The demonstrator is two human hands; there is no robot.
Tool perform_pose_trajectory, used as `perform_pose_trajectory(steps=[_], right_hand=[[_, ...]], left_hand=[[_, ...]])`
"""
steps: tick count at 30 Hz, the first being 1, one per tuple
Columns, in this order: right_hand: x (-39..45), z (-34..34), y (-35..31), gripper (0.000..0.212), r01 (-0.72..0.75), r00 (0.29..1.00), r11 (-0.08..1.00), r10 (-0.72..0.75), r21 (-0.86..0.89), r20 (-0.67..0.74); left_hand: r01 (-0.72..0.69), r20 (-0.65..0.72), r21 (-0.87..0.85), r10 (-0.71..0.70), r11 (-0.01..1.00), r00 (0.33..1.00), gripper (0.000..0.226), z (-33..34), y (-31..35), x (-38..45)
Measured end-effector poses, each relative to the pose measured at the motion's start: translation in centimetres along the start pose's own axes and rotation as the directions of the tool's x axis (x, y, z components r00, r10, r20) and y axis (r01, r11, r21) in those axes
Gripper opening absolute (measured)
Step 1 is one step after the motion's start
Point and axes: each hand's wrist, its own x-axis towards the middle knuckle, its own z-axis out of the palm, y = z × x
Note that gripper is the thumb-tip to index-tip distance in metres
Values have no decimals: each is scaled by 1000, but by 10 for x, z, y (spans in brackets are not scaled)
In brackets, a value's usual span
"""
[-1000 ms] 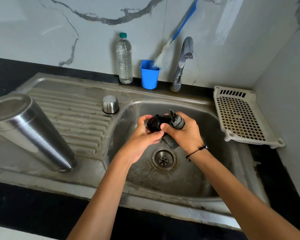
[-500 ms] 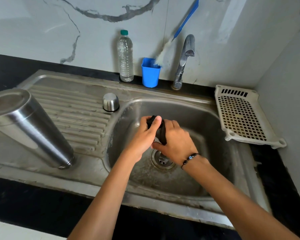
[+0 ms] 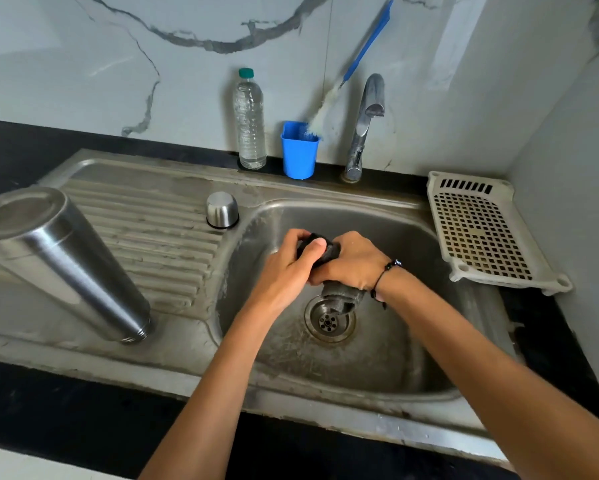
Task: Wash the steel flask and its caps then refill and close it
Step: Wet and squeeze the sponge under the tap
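Note:
The steel flask (image 3: 59, 258) stands upside down on the drainboard at the left, mouth on the metal. A small steel cap (image 3: 222, 209) sits upside down by the basin's left rim. Over the sink basin (image 3: 388, 344), my left hand (image 3: 287, 268) grips a black inner cap (image 3: 306, 244), mostly hidden by my fingers. My right hand (image 3: 350, 261) presses a grey scrub cloth (image 3: 341, 299) against that cap; the cloth's end hangs down toward the drain (image 3: 329, 320).
A tap (image 3: 367, 123) rises behind the basin, with no water running. Beside it stand a blue cup (image 3: 298, 154) holding a blue-handled brush (image 3: 346, 74) and a clear water bottle (image 3: 249, 123). A white plastic rack (image 3: 478, 230) lies on the right counter.
My right hand has turned over the black cap, covering it with the cloth. Both hands shifted slightly lower in the basin, and the cloth end now dangles below.

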Motion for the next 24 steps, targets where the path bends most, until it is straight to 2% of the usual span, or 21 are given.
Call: perform_pose_trajectory(steps=[2, 4, 6, 8, 10, 12, 14, 16, 17, 18, 19, 21, 23, 24], right_hand=[[-2, 8, 7, 24, 47, 991, 948, -84, -313, -105], [-8, 21, 10, 24, 92, 952, 829, -236, -551, -196], [-12, 35, 12, 28, 146, 915, 757, -348, -637, -203], [-11, 44, 15, 30, 171, 907, 735, -378, -656, -187], [-9, 44, 15, 25, 168, 922, 807, -332, -565, -199], [-6, 36, 11, 18, 146, 959, 910, -227, -388, -171], [-3, 24, 9, 17, 81, 996, 993, -84, -89, -27], [-2, 13, 12, 22, -43, 979, 974, -3, 223, 202], [-1, 8, 15, 28, -80, 962, 957, 0, 279, 274], [1, 4, 16, 32, -83, 958, 960, 3, 268, 286], [3, 3, 17, 32, -63, 971, 975, 11, 212, 237], [4, 4, 15, 26, 27, 999, 995, -24, -95, 33], [-3, 13, 12, 24, 96, 971, 887, -183, -452, -152], [-7, 20, 11, 25, 125, 945, 820, -270, -558, -185]], left_hand=[[69, 25, 124, -73, 990, 997, 37, -1, 5, 1], [143, -71, 259, -128, 955, 989, 55, 3, 10, 5], [194, -164, 428, -136, 883, 977, 69, 8, 10, 10], [180, -199, 499, -90, 848, 976, 67, 10, 6, 11], [114, -232, 498, 5, 859, 973, 57, 8, 3, 7], [5, -278, 467, 141, 884, 950, 49, 6, 0, 3], [-150, -288, 445, 300, 883, 909, 46, 5, -4, -2], [-268, -284, 428, 411, 863, 866, 44, 4, -6, -4], [-301, -276, 407, 430, 862, 859, 45, 5, -8, -4], [-302, -266, 371, 412, 878, 872, 44, 6, -6, -4], [-261, -250, 341, 355, 903, 901, 44, 7, -5, -2], [-85, -205, 340, 162, 937, 965, 54, 5, -3, 3], [75, -171, 368, -12, 927, 985, 70, 3, -2, 10], [119, -165, 377, -60, 919, 984, 72, 2, -1, 11]])
